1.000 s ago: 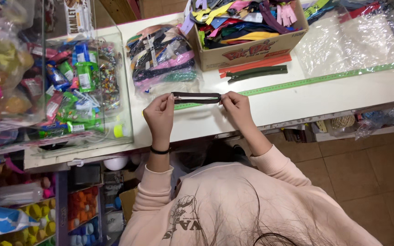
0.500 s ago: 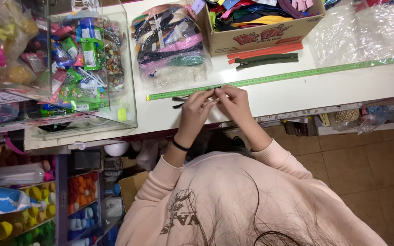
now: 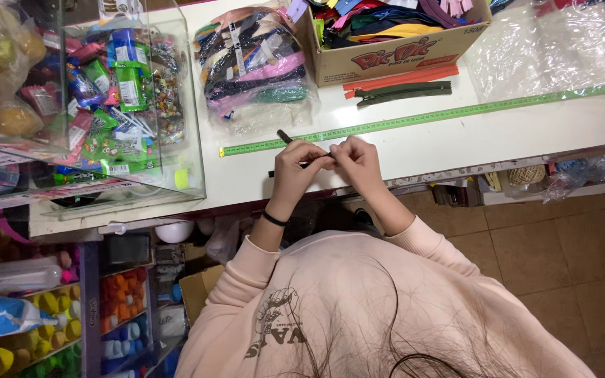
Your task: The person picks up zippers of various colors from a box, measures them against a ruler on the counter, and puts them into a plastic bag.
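Black zipper [image 3: 285, 136] is pinched between both hands just on the near side of the green measuring tape [image 3: 421, 119], over the white counter [image 3: 456, 143]. It is bunched up short; one end is seen poking out past the left hand across the tape, another bit showing at the near side of that hand.

Left hand [image 3: 297, 164]: fingers closed together on the zipper, thumb on top. Right hand [image 3: 358, 159]: fingers likewise clamped on the same zipper, fingertips meeting those of the left. Hands touching, so the piece is likely held doubled over; the exact fold cannot be told, it is hidden by the fingers.

The tape is laid flat along the counter, probably so lengths can be read against it; the zipper is held right beside it, presumably for that reason.

Beyond the tape: an olive zipper [image 3: 404, 91] and orange zippers [image 3: 400, 75] laid out parallel to it, kept flat and apart from the stock. Behind those, a cardboard box [image 3: 393, 56] filled with mixed-colour zippers. Beyond the tape's left end, a clear bag of zippers [image 3: 257, 66], bundled by colour. Past that left end, a glass display case [image 3: 127, 105] of small packets, well apart from the hands.
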